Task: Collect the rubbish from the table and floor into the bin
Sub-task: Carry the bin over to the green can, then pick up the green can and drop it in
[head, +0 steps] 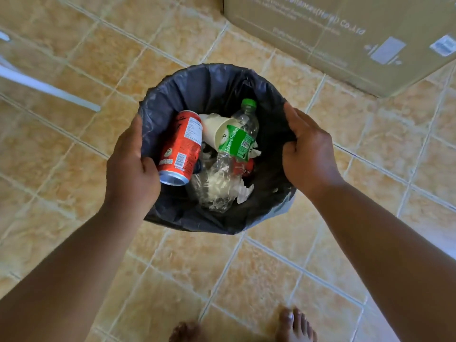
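The left hand (130,166) clasps the left rim of the black-lined bin (209,80), thumb inside, and the right hand (308,154) curls its fingers (296,119) round the right rim. The tiled floor (74,144) lies beneath. In the bin lie a red can (181,146), a clear bottle (240,137) (green cap and label), a paper cup (216,129) and crumpled plastic (219,186).

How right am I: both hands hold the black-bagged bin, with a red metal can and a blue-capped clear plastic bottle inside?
Head view: the cap of the clear plastic bottle is green, not blue. Left hand and right hand do hold the black-bagged bin, red metal can inside.
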Demonstrator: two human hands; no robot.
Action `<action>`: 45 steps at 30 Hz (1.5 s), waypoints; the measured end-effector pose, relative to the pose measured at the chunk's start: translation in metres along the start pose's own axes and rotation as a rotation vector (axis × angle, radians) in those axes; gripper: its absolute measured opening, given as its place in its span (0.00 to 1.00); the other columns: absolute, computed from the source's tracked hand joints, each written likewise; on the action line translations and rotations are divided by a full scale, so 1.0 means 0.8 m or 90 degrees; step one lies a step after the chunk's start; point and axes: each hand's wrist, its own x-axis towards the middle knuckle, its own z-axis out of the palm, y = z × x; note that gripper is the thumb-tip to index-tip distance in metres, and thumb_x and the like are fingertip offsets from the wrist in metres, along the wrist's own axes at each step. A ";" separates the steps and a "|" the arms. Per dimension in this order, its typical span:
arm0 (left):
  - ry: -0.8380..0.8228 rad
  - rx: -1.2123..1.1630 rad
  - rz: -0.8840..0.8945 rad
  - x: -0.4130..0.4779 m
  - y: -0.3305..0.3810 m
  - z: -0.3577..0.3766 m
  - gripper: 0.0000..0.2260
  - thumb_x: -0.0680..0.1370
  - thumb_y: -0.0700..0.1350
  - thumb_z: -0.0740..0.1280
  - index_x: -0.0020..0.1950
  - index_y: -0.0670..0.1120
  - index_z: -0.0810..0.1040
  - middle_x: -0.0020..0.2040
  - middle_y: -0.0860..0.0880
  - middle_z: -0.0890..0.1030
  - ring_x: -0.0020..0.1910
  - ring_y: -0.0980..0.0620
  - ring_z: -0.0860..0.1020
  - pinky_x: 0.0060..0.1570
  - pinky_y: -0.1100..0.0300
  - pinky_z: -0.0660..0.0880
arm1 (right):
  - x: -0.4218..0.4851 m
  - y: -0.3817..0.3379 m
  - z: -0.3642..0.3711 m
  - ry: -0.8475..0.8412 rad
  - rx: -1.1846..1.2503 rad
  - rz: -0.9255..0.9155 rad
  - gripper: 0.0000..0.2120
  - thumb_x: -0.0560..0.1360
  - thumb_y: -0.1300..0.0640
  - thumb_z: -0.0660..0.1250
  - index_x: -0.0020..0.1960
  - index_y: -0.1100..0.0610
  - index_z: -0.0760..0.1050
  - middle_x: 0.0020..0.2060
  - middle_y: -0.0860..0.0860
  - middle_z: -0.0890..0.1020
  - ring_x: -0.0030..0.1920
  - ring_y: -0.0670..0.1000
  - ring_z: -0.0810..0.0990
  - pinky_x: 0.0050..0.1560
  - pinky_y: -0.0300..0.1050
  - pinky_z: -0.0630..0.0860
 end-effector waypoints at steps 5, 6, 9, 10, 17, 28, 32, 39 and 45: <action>-0.005 -0.010 0.015 0.048 -0.008 0.026 0.28 0.78 0.31 0.57 0.78 0.44 0.58 0.74 0.41 0.66 0.72 0.44 0.65 0.64 0.65 0.58 | 0.047 0.014 0.021 0.011 -0.020 -0.012 0.31 0.71 0.74 0.58 0.74 0.64 0.66 0.69 0.59 0.74 0.67 0.58 0.74 0.59 0.15 0.52; 0.003 -0.012 0.012 0.058 -0.010 0.031 0.28 0.78 0.32 0.57 0.78 0.44 0.58 0.75 0.41 0.66 0.72 0.43 0.65 0.63 0.65 0.57 | 0.057 0.016 0.023 0.019 -0.022 -0.018 0.31 0.71 0.74 0.58 0.74 0.65 0.66 0.68 0.59 0.74 0.66 0.59 0.74 0.59 0.15 0.52; 0.048 -0.030 -0.004 0.080 -0.017 0.045 0.27 0.79 0.33 0.56 0.78 0.45 0.59 0.74 0.41 0.66 0.72 0.46 0.65 0.61 0.69 0.56 | 0.079 0.019 0.033 0.046 -0.015 -0.033 0.30 0.72 0.73 0.58 0.74 0.64 0.66 0.66 0.60 0.76 0.65 0.59 0.75 0.58 0.16 0.54; 0.061 -0.037 -0.006 0.081 -0.019 0.049 0.27 0.79 0.33 0.56 0.78 0.45 0.60 0.74 0.42 0.67 0.71 0.47 0.65 0.60 0.72 0.56 | 0.081 0.021 0.037 0.050 -0.020 -0.031 0.29 0.72 0.72 0.58 0.74 0.64 0.66 0.65 0.60 0.76 0.64 0.58 0.75 0.58 0.18 0.56; 0.076 -0.038 0.028 0.087 -0.024 0.054 0.26 0.79 0.34 0.55 0.78 0.43 0.59 0.75 0.42 0.66 0.72 0.46 0.64 0.59 0.76 0.54 | 0.082 0.021 0.038 0.067 -0.038 -0.064 0.28 0.74 0.69 0.55 0.74 0.63 0.66 0.62 0.60 0.78 0.61 0.60 0.76 0.58 0.34 0.66; 0.008 0.002 0.077 0.090 -0.024 0.051 0.29 0.82 0.46 0.57 0.80 0.45 0.48 0.80 0.48 0.49 0.76 0.56 0.52 0.64 0.67 0.53 | 0.079 0.019 0.043 0.071 0.050 -0.009 0.28 0.75 0.70 0.55 0.74 0.62 0.66 0.67 0.57 0.75 0.65 0.54 0.73 0.56 0.14 0.55; -0.014 0.026 0.123 0.087 -0.027 0.048 0.29 0.83 0.50 0.57 0.80 0.46 0.48 0.80 0.54 0.44 0.74 0.63 0.47 0.65 0.64 0.57 | 0.079 0.024 0.044 0.079 0.035 -0.026 0.28 0.75 0.69 0.55 0.75 0.62 0.65 0.66 0.58 0.76 0.64 0.55 0.74 0.55 0.14 0.55; -0.067 0.203 0.122 0.089 -0.021 0.040 0.33 0.82 0.57 0.54 0.79 0.41 0.48 0.80 0.47 0.44 0.78 0.46 0.48 0.75 0.44 0.49 | 0.077 0.023 0.044 0.066 0.015 -0.035 0.27 0.76 0.68 0.56 0.76 0.62 0.63 0.67 0.58 0.74 0.65 0.57 0.73 0.61 0.27 0.59; -0.060 0.322 0.118 0.091 -0.021 0.043 0.35 0.81 0.62 0.48 0.79 0.40 0.47 0.80 0.45 0.44 0.78 0.44 0.43 0.74 0.40 0.41 | 0.077 0.030 0.046 0.070 0.054 -0.047 0.27 0.77 0.66 0.57 0.76 0.60 0.64 0.65 0.57 0.76 0.63 0.55 0.74 0.60 0.30 0.62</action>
